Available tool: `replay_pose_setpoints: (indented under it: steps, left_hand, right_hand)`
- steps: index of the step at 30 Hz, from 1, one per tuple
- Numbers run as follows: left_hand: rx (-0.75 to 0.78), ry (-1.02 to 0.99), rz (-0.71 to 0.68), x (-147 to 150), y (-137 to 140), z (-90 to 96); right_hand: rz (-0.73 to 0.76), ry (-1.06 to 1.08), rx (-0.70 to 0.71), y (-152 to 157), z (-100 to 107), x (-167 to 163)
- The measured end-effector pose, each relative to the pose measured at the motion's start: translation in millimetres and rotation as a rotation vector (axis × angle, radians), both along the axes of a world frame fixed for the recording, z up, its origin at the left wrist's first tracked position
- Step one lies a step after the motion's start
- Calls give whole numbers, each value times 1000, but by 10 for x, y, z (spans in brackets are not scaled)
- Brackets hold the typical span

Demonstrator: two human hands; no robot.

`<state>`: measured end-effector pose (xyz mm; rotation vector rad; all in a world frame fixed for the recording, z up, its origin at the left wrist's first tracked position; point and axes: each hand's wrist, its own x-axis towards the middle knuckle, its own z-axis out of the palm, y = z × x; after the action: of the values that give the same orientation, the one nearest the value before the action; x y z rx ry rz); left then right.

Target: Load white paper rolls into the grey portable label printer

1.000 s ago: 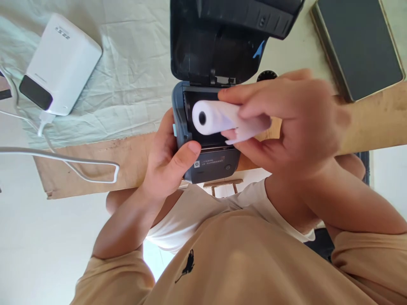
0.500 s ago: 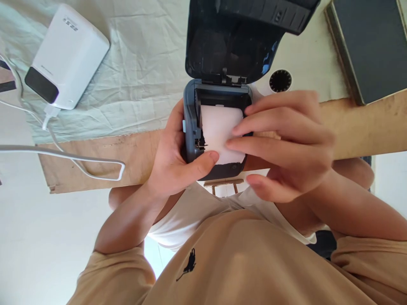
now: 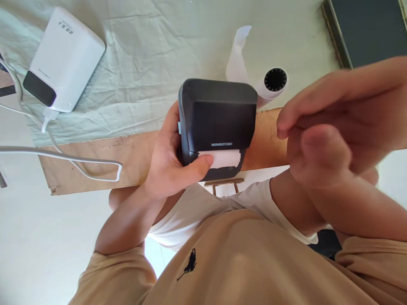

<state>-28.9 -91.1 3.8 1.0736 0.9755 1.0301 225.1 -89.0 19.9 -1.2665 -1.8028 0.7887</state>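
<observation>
A black label printer [image 3: 219, 114] marked NIIMBOT is over the table's front edge with its lid down. My left hand [image 3: 173, 156] is wrapped round its left side. The left thumb lies on a strip of white label paper [image 3: 227, 158] that sticks out below the lid. Off to the right of the printer, my right hand [image 3: 337, 123] is in the air, slightly blurred. Its thumb and fingers are apart, with nothing between them. The inside of the printer is hidden by the lid.
Behind the printer lies a white roll [image 3: 275, 80] with a dark toothed core, near a curled white paper strip [image 3: 237, 61]. A white power bank [image 3: 65, 59] with a plugged-in cable [image 3: 79, 163] is at the left. A dark flat box [image 3: 369, 29] sits at far right.
The printer's lid has swung down and now covers the paper compartment. My right hand has left the paper and moved right, away from the printer. The left hand keeps its hold.
</observation>
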Motion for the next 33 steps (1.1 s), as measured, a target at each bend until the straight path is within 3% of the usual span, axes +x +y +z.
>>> replay_pose_setpoints:
  steps: [3, 7, 15, 21, 29, 33]
  left_hand:
    - [42, -65, -41, -15, -25, -36]
    - [-33, -38, -8, -3, -29, 0]
    - [-141, 30, 27, 37, 19, 55]
    - [-4, 1, 11, -42, -20, -94]
    - [-31, -22, -11, 261, 191, 85]
    - [-78, -72, 19, 330, 214, 37]
  right_hand:
    - [118, 137, 51, 10, -19, -54]
    - [282, 105, -87, 44, -47, -64]
    - [281, 61, -223, 109, -106, -73]
    - [306, 12, -133, 136, -179, -39]
    - [293, -56, 9, 101, -166, -50]
    - [288, -78, -63, 94, -168, -66]
